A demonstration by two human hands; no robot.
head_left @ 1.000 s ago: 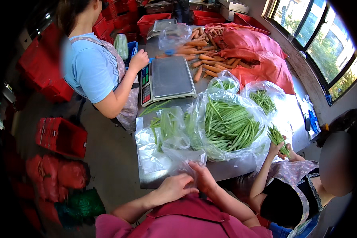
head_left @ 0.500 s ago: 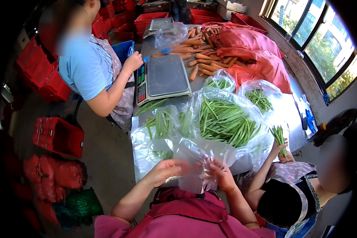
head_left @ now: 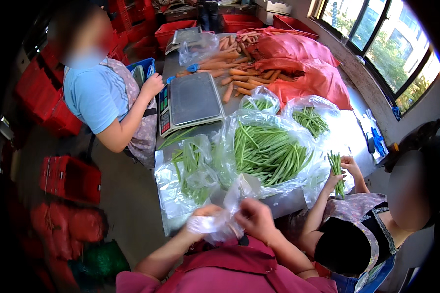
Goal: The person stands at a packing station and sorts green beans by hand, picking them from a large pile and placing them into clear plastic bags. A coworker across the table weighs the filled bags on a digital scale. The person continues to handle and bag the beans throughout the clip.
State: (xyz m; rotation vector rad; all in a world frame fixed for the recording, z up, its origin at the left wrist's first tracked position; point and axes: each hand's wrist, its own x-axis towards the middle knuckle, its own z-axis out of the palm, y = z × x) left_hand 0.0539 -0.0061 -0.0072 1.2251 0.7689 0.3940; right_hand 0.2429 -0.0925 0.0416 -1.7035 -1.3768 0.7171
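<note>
I have a clear plastic bag (head_left: pixel 219 224) at six o'clock on my feed, bunched between both hands. Plastic covers much of the left hand (head_left: pixel 205 211) — I cannot tell how its fingers close. The right hand (head_left: pixel 255 219), blurred and curled, is beside it; its grip I cannot tell. From there, I see heaped green beans (head_left: pixel 271 156) at one o'clock, a scale (head_left: pixel 195 100) near twelve.
</note>
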